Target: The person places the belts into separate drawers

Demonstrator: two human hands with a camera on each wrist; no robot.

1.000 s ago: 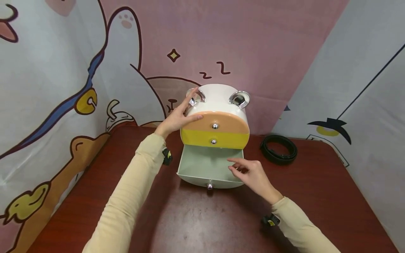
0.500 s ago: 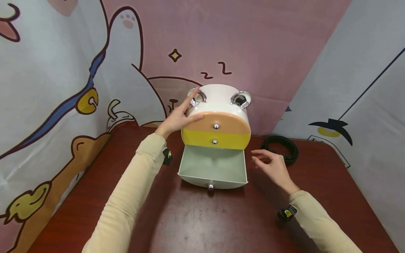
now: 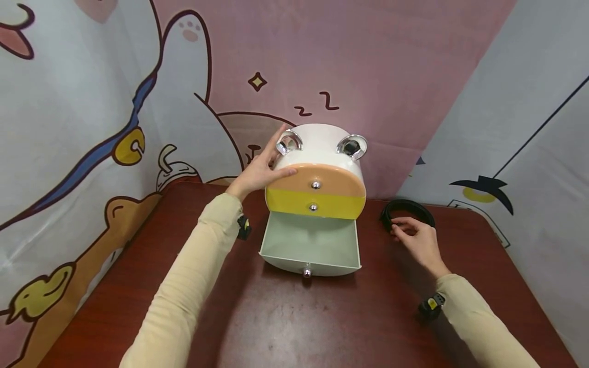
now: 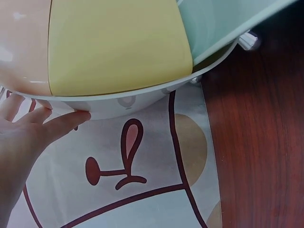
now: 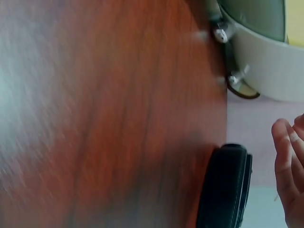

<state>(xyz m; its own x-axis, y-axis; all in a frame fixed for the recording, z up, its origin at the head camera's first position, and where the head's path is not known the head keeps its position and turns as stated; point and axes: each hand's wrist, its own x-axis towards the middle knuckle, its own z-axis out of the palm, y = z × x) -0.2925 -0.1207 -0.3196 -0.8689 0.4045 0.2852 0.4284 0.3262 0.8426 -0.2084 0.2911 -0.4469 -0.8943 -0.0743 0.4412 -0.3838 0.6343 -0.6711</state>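
Observation:
A small frog-shaped chest of drawers [image 3: 320, 144], white with silver eyes, stands at the table's back. Its orange drawer [image 3: 338, 180] and yellow drawer [image 3: 338, 203] are closed, while the pale green bottom drawer [image 3: 282, 261] is pulled out with nothing inside. My left hand [image 3: 257, 176] rests on the chest's upper left side, thumb along the front edge and fingers extended beside the left eye. Over at the right, my right hand [image 3: 422, 243] hovers by a coiled black belt [image 3: 385, 216], thumb and fingers loosely bent. In the right wrist view, a gap separates its fingertips from the belt [image 5: 224, 183].
The dark red wooden table [image 3: 276, 327] carries the chest and the belt. Behind it hangs a cartoon-printed cloth [image 3: 391, 61], close to the back of the chest. The open drawer's silver knob [image 3: 307, 272] juts toward the front.
My right hand has moved from over the green drawer's right side rightward to the belt. The left hand stays on the chest, and the drawer remains pulled out.

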